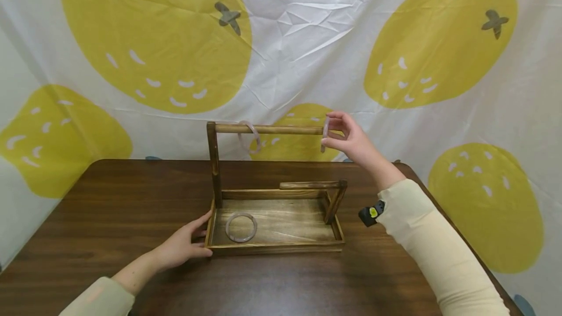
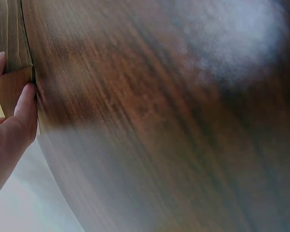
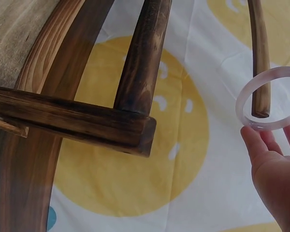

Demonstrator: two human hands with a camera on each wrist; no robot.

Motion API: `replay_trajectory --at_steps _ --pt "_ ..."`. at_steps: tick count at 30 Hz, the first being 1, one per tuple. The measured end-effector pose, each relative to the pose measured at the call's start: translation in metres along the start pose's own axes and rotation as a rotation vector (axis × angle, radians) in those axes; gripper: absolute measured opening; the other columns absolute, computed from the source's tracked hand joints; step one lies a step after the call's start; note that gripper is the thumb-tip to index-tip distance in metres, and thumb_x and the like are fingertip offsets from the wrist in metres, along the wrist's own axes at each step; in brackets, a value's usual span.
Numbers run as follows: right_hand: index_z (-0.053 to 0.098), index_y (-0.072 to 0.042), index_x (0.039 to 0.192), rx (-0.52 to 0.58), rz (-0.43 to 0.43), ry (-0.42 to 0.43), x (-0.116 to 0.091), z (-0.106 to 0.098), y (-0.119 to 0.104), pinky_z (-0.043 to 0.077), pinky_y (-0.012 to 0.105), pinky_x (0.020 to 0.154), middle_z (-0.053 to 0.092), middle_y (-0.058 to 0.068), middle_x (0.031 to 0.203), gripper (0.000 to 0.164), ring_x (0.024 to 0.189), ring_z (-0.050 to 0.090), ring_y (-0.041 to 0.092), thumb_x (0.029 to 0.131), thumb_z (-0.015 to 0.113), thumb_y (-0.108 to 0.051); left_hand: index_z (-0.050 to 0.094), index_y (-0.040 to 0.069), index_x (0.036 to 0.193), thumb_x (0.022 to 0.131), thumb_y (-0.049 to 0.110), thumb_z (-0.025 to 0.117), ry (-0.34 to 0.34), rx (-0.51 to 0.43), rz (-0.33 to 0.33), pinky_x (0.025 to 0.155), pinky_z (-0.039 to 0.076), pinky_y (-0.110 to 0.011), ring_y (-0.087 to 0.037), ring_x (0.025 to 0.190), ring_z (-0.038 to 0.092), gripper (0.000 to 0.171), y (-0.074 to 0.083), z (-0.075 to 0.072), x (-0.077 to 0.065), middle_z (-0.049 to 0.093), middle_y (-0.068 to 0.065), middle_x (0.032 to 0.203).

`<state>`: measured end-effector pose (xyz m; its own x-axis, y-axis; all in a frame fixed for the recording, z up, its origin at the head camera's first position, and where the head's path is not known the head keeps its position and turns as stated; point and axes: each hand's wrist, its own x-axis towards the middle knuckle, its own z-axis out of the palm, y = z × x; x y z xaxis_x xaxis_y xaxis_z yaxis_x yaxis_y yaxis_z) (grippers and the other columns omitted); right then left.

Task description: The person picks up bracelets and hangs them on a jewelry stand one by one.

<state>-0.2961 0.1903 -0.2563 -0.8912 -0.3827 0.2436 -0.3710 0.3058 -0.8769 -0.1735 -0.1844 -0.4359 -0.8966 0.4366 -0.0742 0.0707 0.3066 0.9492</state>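
Note:
A wooden bangle stand [image 1: 276,247] has a tray base and two horizontal rods. My right hand [image 1: 351,138] pinches a pale translucent bangle [image 1: 325,133] at the free right end of the upper rod [image 1: 290,130]. In the right wrist view, the rod's tip overlaps the ring's opening. Another bangle [image 1: 257,141] hangs on that rod near the left post. A third bangle [image 1: 241,240] lies flat in the tray's left part. My left hand [image 1: 180,243] grips the tray's left end, thumb by the front corner and fingers along the side wall.
The lower rod [image 1: 307,186] rises from the tray's right side and points left. The stand sits on a dark brown wooden table [image 1: 131,199]. Close behind the table hangs a white cloth [image 1: 298,52] printed with yellow fruit. A black strap device [image 1: 371,213] is on the right wrist.

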Motion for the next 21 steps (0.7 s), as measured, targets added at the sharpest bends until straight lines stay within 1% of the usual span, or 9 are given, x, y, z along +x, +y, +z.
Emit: replay_trajectory --at_steps 8,15,21 --pt "0.031 0.003 0.136 -0.007 -0.014 -0.009 0.006 0.002 -0.003 0.03 0.039 0.116 0.041 0.018 0.13 0.06 0.132 0.037 0.034 0.084 0.061 0.005 0.007 -0.005 0.148 0.079 0.007 0.073 0.005 0.014 -0.008 0.094 0.053 -0.035 -0.052 0.127 0.035 0.096 0.001 0.0 -0.001 0.005 -0.038 0.148" --pt "0.034 0.004 0.134 -0.019 -0.036 -0.004 0.01 0.004 -0.005 0.032 0.038 0.116 0.044 0.015 0.126 0.06 0.129 0.04 0.034 0.081 0.063 0.007 0.008 -0.006 0.148 0.079 0.006 0.073 0.006 0.005 0.001 0.095 0.053 -0.034 -0.053 0.127 0.034 0.096 0.001 0.0 -0.001 0.005 -0.039 0.148" --pt "0.035 0.005 0.132 -0.056 -0.057 -0.006 0.013 0.006 -0.009 0.034 0.036 0.115 0.046 0.01 0.12 0.059 0.12 0.044 0.024 0.081 0.064 0.006 0.007 -0.006 0.148 0.079 0.005 0.073 0.004 0.004 0.012 0.095 0.052 -0.034 -0.053 0.127 0.034 0.096 -0.001 -0.001 0.0 0.005 -0.039 0.148"
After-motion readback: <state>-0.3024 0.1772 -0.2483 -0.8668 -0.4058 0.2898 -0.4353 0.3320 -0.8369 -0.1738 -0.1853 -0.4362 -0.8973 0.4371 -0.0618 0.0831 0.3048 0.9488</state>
